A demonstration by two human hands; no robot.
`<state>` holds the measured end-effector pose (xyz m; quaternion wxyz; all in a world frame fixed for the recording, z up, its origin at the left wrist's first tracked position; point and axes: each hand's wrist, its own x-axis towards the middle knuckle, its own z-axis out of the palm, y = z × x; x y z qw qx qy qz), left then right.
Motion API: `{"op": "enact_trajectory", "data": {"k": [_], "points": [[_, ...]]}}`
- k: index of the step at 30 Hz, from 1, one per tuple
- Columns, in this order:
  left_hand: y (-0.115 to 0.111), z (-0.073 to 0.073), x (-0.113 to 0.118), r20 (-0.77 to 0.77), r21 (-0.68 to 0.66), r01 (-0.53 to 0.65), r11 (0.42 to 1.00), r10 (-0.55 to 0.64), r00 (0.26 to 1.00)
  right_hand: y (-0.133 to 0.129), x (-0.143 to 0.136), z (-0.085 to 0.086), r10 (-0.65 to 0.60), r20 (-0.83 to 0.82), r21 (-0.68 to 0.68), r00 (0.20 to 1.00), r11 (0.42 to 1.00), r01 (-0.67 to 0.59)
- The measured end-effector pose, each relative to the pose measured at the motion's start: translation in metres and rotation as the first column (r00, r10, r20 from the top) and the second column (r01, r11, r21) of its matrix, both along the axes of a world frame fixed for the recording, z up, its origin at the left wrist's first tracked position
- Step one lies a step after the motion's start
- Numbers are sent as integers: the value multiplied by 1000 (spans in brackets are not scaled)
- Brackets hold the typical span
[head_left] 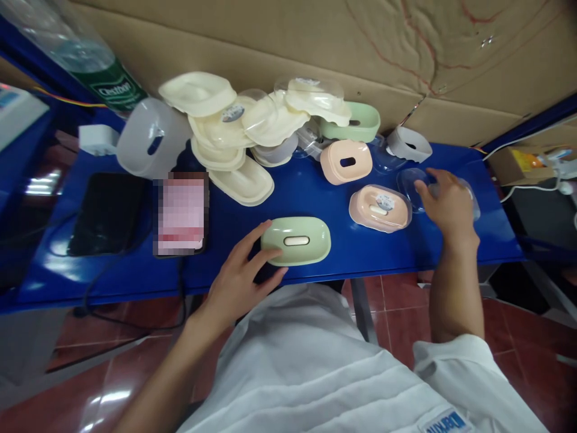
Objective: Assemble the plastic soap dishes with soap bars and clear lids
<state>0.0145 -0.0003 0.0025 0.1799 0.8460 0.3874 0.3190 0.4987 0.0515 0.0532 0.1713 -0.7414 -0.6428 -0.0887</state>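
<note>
A pale green oval box [319,240] with a cream bar set in a slot on its top lies near the table's front edge. My left hand [246,270] grips its left end, with fingers at the back edge and on top and the thumb at the front. To the right, my right hand [447,201] is spread over clear plastic covers [411,191]; whether it touches them I cannot tell. Just left of those covers sits a peach oval box [360,204] with a round label and clear cover. Behind it stands a peach shell [336,171] with an open slot.
Cream plastic shells [211,129] are heaped at the back, beside another green shell [372,123] and a grey one [415,144]. A phone [183,213], a black flat object [106,213], a translucent container [139,141] and a water bottle [101,78] occupy the left. Cardboard [270,36] walls the back.
</note>
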Motion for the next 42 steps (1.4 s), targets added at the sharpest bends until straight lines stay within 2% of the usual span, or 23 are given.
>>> {"op": "enact_trajectory", "data": {"k": [2, 5, 8, 10, 12, 15, 16, 17, 18, 19, 21, 23, 27, 29, 36, 42], "points": [[0, 1, 0, 13, -25, -5, 1000, 6, 1000, 17, 8, -13, -21, 25, -71, 999, 997, 23], [0, 2, -2, 34, -52, -4, 999, 6, 999, 35, 8, -26, -132, 54, -172, 990, 975, 139], [0, 1, -4, 36, -91, 0, 996, 4, 999, 40, 9, -19, -168, 59, -292, 984, 940, 178], [0, 1, -5, 29, -129, -1, 992, 4, 1000, 31, 8, -2, -82, -1, -212, 997, 974, 80], [1, 1, -6, 24, -165, -3, 986, 7, 1000, 12, -4, 19, 31, -104, -37, 994, 999, -35], [2, 1, -9, 49, -248, -7, 969, 20, 999, -24, -55, 45, 200, -246, 151, 949, 974, -166], [2, 1, -11, 69, -287, -5, 958, 26, 997, -35, -80, 48, 288, -277, 148, 917, 955, -256], [2, 0, -12, 91, -326, -5, 945, 37, 995, -43, -107, 48, 421, -267, 113, 867, 907, -406], [2, 0, -13, 111, -363, -7, 932, 51, 992, -48, -133, 45, 585, -253, 89, 770, 807, -584], [2, -1, -14, 131, -392, -11, 920, 68, 989, -50, -157, 40, 677, -273, 11, 683, 712, -702], [2, -1, -16, 162, -428, -20, 904, 98, 982, -47, -194, 27, 768, -275, -88, 578, 579, -811], [2, -2, -16, 175, -449, -10, 893, 99, 980, -38, -216, 15, 806, -247, -153, 539, 516, -843], [3, 1, -16, 137, -502, -9, 865, 90, 986, -28, -233, 6, 861, -188, -182, 472, 442, -878], [4, 3, -15, 112, -514, -17, 858, 87, 990, -32, -237, 5, 870, -152, -183, 470, 442, -878], [6, 0, -18, 98, -408, 84, 909, -48, 994, -58, -248, -7, 802, -3, -242, 597, 579, -778], [6, -3, -18, 78, -354, 105, 929, -82, 994, -64, -248, -9, 789, 20, -242, 614, 600, -763]]}}
